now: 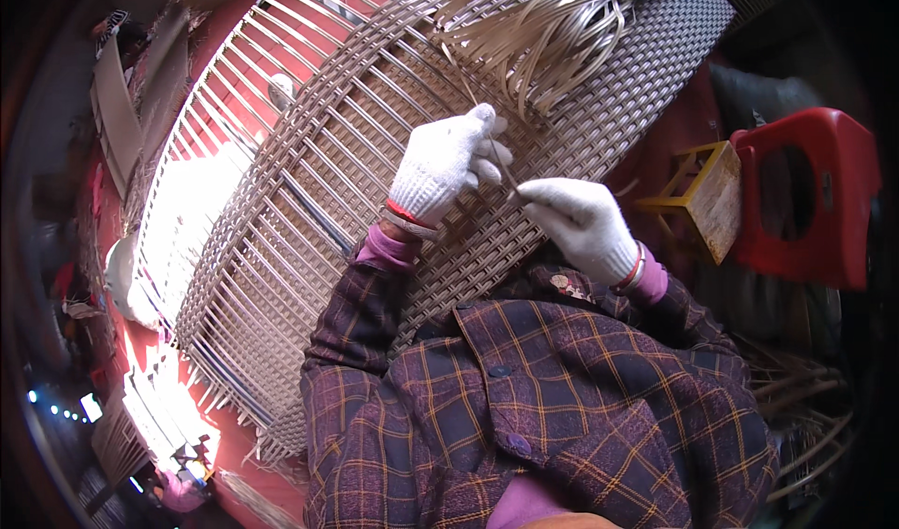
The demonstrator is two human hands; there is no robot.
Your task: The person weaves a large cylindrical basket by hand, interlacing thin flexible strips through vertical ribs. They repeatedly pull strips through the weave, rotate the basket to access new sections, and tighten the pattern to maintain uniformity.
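On woven panel [309, 211] — gloved hands [440, 168] pinch strip [501, 168].

Woven panel [309, 201]: large, curved, grey-beige lattice of flat strips, tilted diagonally from lower left to upper right; left portion unfinished, bare ribs exposed. Loose strand [499, 162]: thin pale strip against the weave, trailing from a bundle [552, 33] of unwoven strips above.

hands [510, 192] on woven panel [356, 154] | loose strips [552, 23] behind | stools [768, 197] right
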